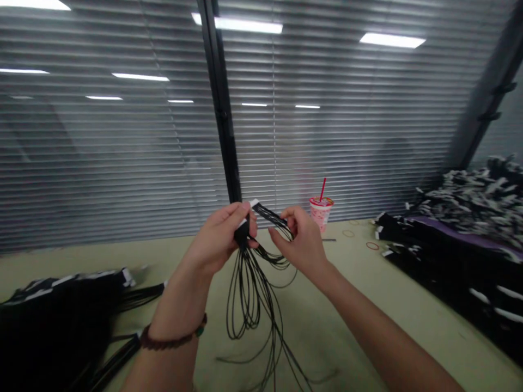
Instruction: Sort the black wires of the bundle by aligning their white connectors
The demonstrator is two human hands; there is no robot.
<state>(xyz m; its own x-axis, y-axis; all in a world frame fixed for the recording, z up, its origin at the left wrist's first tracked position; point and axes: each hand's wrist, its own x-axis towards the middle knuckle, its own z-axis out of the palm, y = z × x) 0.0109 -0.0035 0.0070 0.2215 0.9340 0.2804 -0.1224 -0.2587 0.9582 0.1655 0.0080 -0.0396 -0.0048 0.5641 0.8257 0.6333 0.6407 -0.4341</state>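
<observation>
A bundle of thin black cables point(248, 294) hangs in loops in front of me, its loose ends trailing down toward the bottom of the view. My left hand point(218, 234) is closed around the gathered top of this bundle, thumb uppermost. Just beyond the left fingertips a white connector point(254, 203) sticks out, with several black wires running from it to the right. Those wires pass into my right hand point(304, 239), whose thumb and fingers are curled around them. The part inside the right fingers is mostly hidden.
Dark cable bundles with white ends point(73, 294) lie at the left on the pale table point(347, 321). A tall heap of similar cables point(486, 212) fills the right. A pink cup with a straw point(320, 215) and a red rubber band point(372, 246) are near the blinds point(327, 136).
</observation>
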